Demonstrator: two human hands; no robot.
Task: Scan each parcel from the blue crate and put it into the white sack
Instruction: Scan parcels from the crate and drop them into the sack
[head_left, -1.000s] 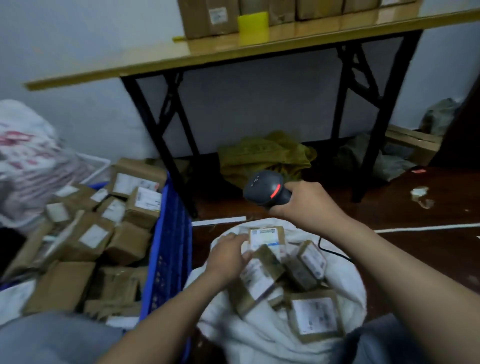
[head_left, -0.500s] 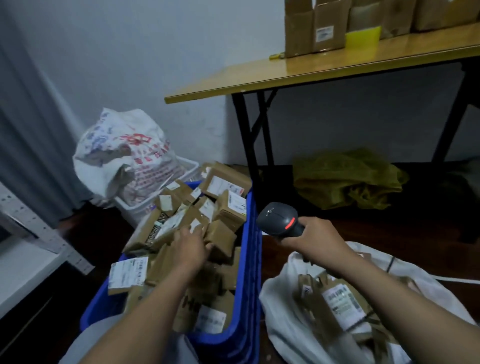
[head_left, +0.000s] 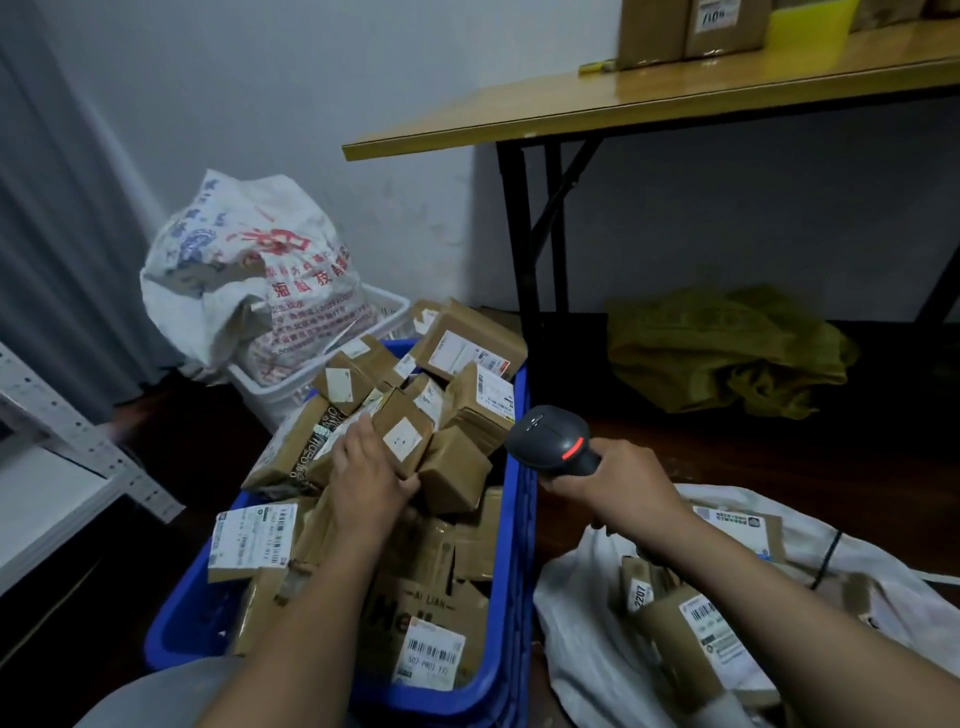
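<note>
A blue crate (head_left: 511, 613) heaped with brown cardboard parcels stands in front of me at the left. My left hand (head_left: 369, 480) is in the heap, its fingers closed around a small brown parcel (head_left: 405, 434) with a white label. My right hand (head_left: 621, 480) grips a dark barcode scanner (head_left: 553, 441) with a red strip, held beside the crate's right wall. The white sack (head_left: 582, 613) lies open at the lower right with several labelled parcels (head_left: 696, 629) inside, partly hidden by my right forearm.
A printed white bag (head_left: 249, 275) sits in a white bin (head_left: 291, 389) behind the crate. A yellow-topped folding table (head_left: 649, 101) with boxes stands at the back right, with a crumpled green sack (head_left: 727, 348) under it. A white metal shelf (head_left: 57, 467) is at the left.
My left hand left the white sack, swung over to the blue crate and closed on a small parcel. The scanner hand stayed about where it was. The view turned left.
</note>
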